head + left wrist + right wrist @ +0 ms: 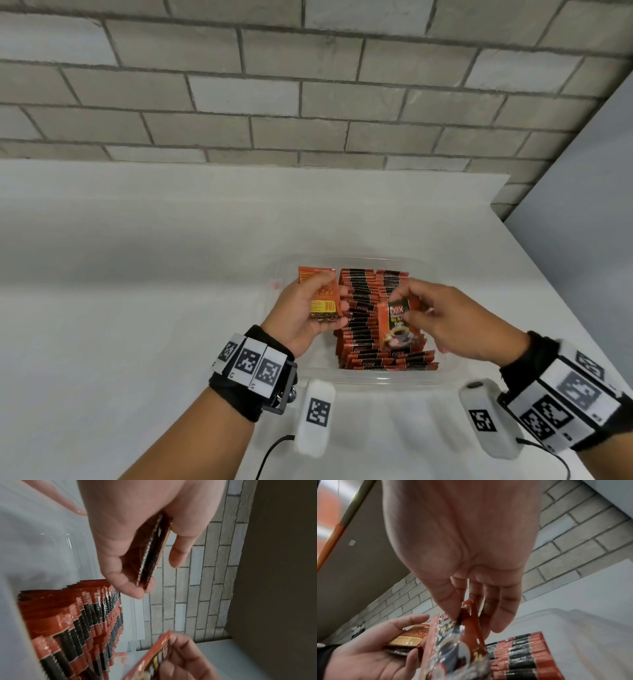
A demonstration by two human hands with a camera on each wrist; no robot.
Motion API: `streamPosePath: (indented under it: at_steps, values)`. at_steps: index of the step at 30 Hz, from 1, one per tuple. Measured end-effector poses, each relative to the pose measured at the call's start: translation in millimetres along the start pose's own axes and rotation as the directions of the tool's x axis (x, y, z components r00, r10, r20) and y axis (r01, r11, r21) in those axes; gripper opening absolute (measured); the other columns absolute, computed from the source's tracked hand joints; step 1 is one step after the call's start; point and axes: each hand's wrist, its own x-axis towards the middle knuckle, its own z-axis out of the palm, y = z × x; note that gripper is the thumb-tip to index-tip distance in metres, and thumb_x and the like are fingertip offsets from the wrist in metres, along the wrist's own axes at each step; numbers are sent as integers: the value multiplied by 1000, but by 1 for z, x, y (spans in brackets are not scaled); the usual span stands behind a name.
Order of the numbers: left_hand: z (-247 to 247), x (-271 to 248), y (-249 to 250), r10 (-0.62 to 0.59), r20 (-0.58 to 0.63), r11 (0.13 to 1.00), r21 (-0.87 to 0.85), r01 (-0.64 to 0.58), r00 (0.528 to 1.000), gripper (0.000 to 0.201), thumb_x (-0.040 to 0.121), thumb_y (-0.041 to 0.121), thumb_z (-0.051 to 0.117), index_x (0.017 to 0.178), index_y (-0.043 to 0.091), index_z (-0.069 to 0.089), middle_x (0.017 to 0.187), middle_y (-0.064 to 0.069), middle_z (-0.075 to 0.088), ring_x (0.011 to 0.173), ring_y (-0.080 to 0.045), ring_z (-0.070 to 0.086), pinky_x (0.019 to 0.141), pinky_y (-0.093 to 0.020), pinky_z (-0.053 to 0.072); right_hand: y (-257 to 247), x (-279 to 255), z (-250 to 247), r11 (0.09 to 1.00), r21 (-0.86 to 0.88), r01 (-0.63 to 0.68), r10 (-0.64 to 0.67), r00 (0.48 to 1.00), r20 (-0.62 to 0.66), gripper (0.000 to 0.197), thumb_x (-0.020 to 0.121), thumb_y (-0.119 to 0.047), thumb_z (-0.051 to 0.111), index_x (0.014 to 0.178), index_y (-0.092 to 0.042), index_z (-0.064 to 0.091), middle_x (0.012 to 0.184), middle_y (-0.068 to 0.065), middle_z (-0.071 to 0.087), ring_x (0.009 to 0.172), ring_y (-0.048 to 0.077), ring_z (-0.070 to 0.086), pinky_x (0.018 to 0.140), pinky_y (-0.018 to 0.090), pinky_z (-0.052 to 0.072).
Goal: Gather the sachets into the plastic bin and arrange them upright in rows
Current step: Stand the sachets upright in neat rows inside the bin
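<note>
A clear plastic bin (pixel 442 284) sits on the white table (pixel 137 274) near its right edge, well forward of the grey block wall (pixel 308 85). Inside the bin, rows of red-and-black sachets (pixel 359 308) stand upright, packed close from the near wall to the far wall and filling the middle and right of the bin; the strip along the bin's left wall holds none. The left hand (pixel 308 315) hovers over that left side, fingers curled round a small stack of sachets (pixel 322 294) held flat against the palm, orange backs facing up. The right hand (pixel 448 318) is above the rows, its thumb and fingertips pinching the top edge of a single sachet (pixel 399 325) that hangs down with its printed coffee-cup face toward the person, its lower end over the standing rows. Both wrists wear black bands with square-patterned markers.
</note>
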Motion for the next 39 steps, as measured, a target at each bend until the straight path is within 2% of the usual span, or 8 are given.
streamPosePath:
  at_steps: [4,6,10,13,17,20,32,39]
  values:
    - [3,0,-4,-8,12,1000,-1,8,1000,10,91,21,58,92,12,62,79,-7,68,67,-20,61,62,-34,53,15,-15,-4,991,-127,-48,56,996,63,25,95,-10,51,97,-35,57,84,6,61,68,17,57,66,33,49]
    - [5,1,-5,-4,16,1000,9,4,1000,11,91,22,58,95,12,61,81,-8,68,67,-20,61,61,-34,53,20,-20,-3,985,-161,-60,75,993,87,24,95,-13,51,96,-37,56,86,6,64,75,24,58,70,36,49]
    - [8,3,-10,-5,26,1000,22,5,1000,17,90,23,59,100,10,60,85,-10,67,68,-20,63,63,-36,53,26,-29,3,963,-267,-39,68,993,100,18,96,-17,51,93,-33,57,82,-2,66,72,17,59,70,30,48]
    - [10,2,-11,-6,37,1000,23,5,999,20,90,23,58,103,8,59,86,-10,67,67,-19,63,61,-35,54,30,-32,6,934,-358,-18,54,994,91,22,94,-19,54,84,-39,54,82,-8,65,75,13,61,72,28,49]
    - [11,3,-13,-4,38,1000,22,3,999,27,90,23,58,110,5,57,85,-9,67,65,-18,64,59,-33,55,32,-33,8,858,-513,8,29,997,65,13,92,-26,56,98,-29,68,94,-19,55,90,4,57,85,19,41]
    - [11,3,-14,-9,39,1000,24,8,999,27,89,24,58,109,5,57,86,-10,68,66,-18,64,60,-33,55,30,-29,9,799,-600,39,34,993,111,19,93,-29,55,105,-32,70,100,-17,64,94,4,59,89,19,36]
    - [8,1,-13,-10,29,1000,20,10,1000,18,90,22,58,101,8,60,84,-9,68,66,-18,64,60,-34,54,23,-9,9,710,-697,103,52,979,197,14,87,-15,60,88,-25,71,91,-12,70,81,6,63,70,15,34]
    - [7,2,-12,-23,7,1000,7,23,1000,16,91,22,57,100,9,61,84,-9,69,66,-19,64,61,-35,55,24,-4,11,698,-708,107,72,973,218,13,86,-16,61,88,-24,71,90,-12,70,79,5,61,70,14,38]
